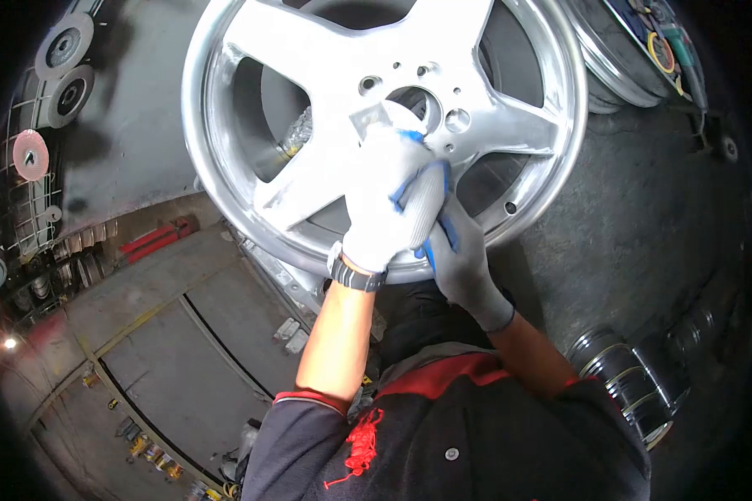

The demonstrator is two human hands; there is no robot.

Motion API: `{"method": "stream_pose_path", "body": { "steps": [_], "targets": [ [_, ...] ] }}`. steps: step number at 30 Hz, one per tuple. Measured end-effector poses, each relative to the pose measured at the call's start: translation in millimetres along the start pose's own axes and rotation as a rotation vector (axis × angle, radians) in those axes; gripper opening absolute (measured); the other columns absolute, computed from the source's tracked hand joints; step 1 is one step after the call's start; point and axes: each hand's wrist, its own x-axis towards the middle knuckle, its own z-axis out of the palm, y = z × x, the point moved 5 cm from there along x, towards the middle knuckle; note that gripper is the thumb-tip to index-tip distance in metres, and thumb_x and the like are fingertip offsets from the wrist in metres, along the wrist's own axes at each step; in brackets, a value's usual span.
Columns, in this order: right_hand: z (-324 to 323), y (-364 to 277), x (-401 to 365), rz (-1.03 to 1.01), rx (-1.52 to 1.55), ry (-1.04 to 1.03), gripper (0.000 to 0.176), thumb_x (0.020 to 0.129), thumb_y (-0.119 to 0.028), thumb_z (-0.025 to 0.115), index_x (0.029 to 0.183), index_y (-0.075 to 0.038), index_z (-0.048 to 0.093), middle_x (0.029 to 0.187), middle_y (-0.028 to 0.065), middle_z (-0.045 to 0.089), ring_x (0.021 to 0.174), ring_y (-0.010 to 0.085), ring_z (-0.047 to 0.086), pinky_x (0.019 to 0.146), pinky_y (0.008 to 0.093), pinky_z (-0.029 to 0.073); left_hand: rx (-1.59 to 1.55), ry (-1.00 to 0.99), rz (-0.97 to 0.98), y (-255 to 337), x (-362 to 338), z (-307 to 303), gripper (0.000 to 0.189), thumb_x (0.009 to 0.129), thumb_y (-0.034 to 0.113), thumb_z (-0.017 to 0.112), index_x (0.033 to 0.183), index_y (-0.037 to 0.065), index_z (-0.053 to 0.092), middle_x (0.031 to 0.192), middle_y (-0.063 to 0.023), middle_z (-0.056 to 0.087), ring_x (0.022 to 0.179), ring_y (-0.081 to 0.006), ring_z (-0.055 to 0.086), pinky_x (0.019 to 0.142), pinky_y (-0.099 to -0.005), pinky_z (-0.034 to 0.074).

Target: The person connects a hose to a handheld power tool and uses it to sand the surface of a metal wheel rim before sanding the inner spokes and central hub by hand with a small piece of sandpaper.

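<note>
Workshop w/ a grimy dark bench and floor. On it lay an alloy wheel (pixel 309 50), face up, tilted a bit toward the person, rim nearly touching their torso, prob. so the spokes sat within easy reach.

Left hand (pixel 384 209), in a white knit glove, was curled down on the spoke next to the hub hole, fingertips pinning a small grey abrasive sheet (pixel 368 119) flat to the metal. Right hand (pixel 458 255), grey glove w/ blue trim, lay partly over the back of the left, fingers folded across it, likely to add weight. Couldn't tell if it gripped anything itself; palm hidden. A wristwatch (pixel 355 275) sat at the left glove's cuff.

Further out: grinding discs (pixel 63 46) racked far left, a red tool (pixel 154 238) on a ledge near them, a second rim (pixel 610 58) cut off top right w/ a power tool (pixel 685 50) just beside it, type unclear. Shiny stacked rims (pixel 635 380) lower right, half lost in dark.
</note>
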Motion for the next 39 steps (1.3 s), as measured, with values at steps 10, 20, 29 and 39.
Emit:
{"method": "stream_pose_path", "body": {
  "steps": [10, 20, 29, 39],
  "targets": [
    [12, -6, 8, -0.088, 0.014, -0.021, 0.033, 0.096, 0.002, 0.053, 0.129, 0.006, 0.058, 0.107, 0.0266, 0.068, 0.103, 0.0338, 0.072, 0.087, 0.0376, 0.054, -0.04, 0.045, -0.069, 11, 5, -19, 0.012, 0.084, -0.002, 0.06, 0.084, 0.0, 0.072, 0.077, -0.0094, 0.07, 0.086, -0.0286, 0.07, 0.094, -0.0437, 0.054],
    [17, -13, 5, -0.113, -0.082, -0.073, 0.03, 0.095, 0.002, 0.054, 0.124, 0.008, 0.058, 0.105, 0.0263, 0.066, 0.102, 0.0353, 0.07, 0.089, 0.0397, 0.053, 0.003, 0.058, -0.097, 0, -12, -29, 0.009, 0.08, 0.002, 0.072, 0.088, 0.005, 0.075, 0.089, -0.0115, 0.073, 0.087, -0.0311, 0.07, 0.087, -0.043, 0.055],
    [15, -5, -6, -0.034, -0.075, -0.105, 0.039, 0.097, 0.002, 0.052, 0.135, 0.01, 0.055, 0.119, 0.0266, 0.068, 0.117, 0.0289, 0.068, 0.098, 0.0352, 0.052, -0.052, 0.029, -0.053, 11, -18, -27, 0.014, 0.084, -0.004, 0.056, 0.083, -0.001, 0.071, 0.081, -0.0118, 0.072, 0.084, -0.0266, 0.07, 0.098, -0.0453, 0.054],
    [12, -19, 11, -0.038, -0.009, -0.118, 0.038, 0.101, 0.001, 0.048, 0.138, 0.009, 0.052, 0.12, 0.0216, 0.068, 0.117, 0.0235, 0.064, 0.101, 0.0348, 0.049, -0.003, 0.071, -0.063, 4, 2, -25, 0.011, 0.08, 0.006, 0.074, 0.091, 0.007, 0.075, 0.088, -0.0098, 0.072, 0.093, -0.0313, 0.07, 0.09, -0.0448, 0.053]
  ]
}}
